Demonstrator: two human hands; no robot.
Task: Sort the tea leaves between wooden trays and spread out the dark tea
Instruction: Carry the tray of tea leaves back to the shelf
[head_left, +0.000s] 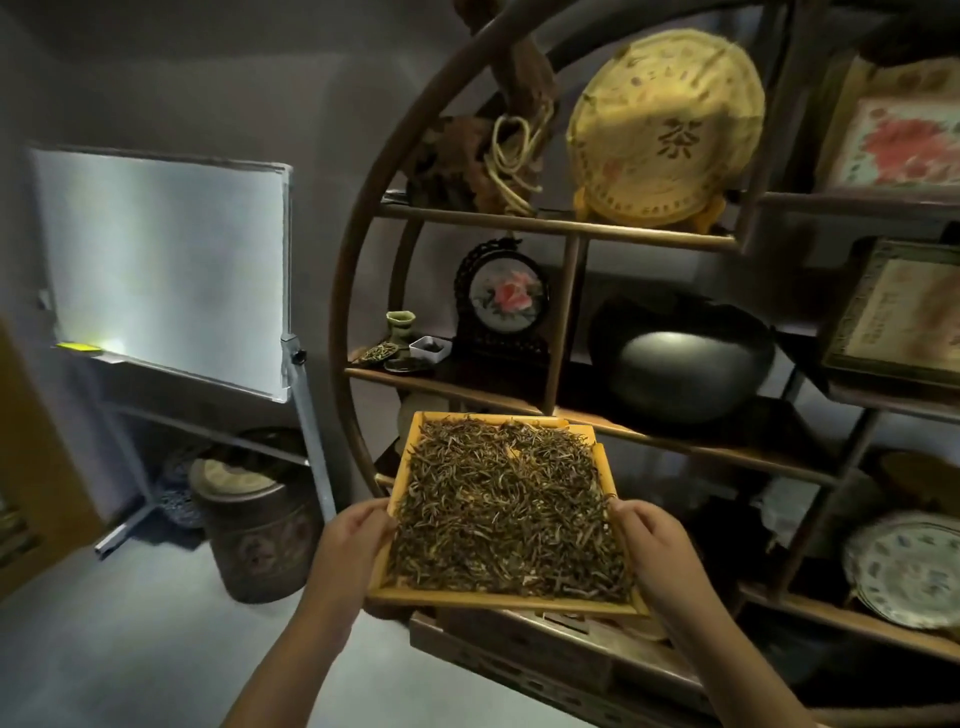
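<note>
Before round wooden shelves (519, 228), both hands (349, 540) grip a leaf-filled tray (498, 603).

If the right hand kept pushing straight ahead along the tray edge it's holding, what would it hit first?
Probably the round shelf's middle board, just past the wooden tray's far rim; the black pot sits behind it. The right hand points up-forward; depth is unclear.

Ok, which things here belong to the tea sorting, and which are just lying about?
Job: yellow wooden tray of brown-gold tea leaves, gripped at its sides by left hand and right hand.

Lying about: round paper-wrapped tea cake, black round pot, whiteboard, patterned metal canister, floral plate.
</note>
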